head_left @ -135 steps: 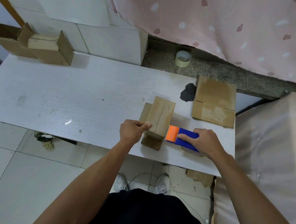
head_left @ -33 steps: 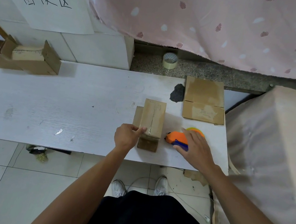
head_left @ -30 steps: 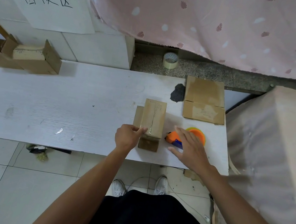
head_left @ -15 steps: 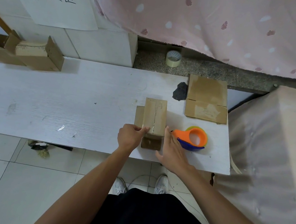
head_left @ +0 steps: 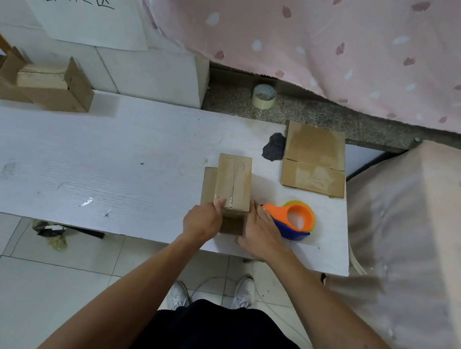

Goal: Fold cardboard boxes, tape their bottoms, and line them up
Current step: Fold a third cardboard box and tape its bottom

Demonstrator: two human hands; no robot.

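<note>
Cardboard box (head_left: 234, 179): brown, matte, oblong, standing on the white worktop (head_left: 104, 160) near its front edge, taped seam running down the middle of the upturned face, one flap sticking out on the left.
Left hand (head_left: 202, 222): curled against the box's near left corner, thumb up on the top edge, fingers closed onto the cardboard.
Right hand (head_left: 259, 230): flat and spread wide, palm pressed to the box's right side, fingers pointing away from the body, gripping nothing else.
Forearms: both bare, reaching in from below and converging on the box.
Tape dispenser (head_left: 291, 221): glossy plastic, orange ring over a blue body, lying on the worktop just right of the right hand, not held.
Flattened carton (head_left: 314, 159): creased brown sheet, flat at the far right corner of the worktop, beside a dark ragged patch (head_left: 273, 150).
Finished boxes (head_left: 47, 85): folded cardboard, flaps up, parked at the far left corner.
Tape roll (head_left: 263, 96): pale ring, upright on the speckled stone ledge behind the worktop.
Backdrop: pink spotted fabric hanging above, handwritten paper sign on the white wall.
</note>
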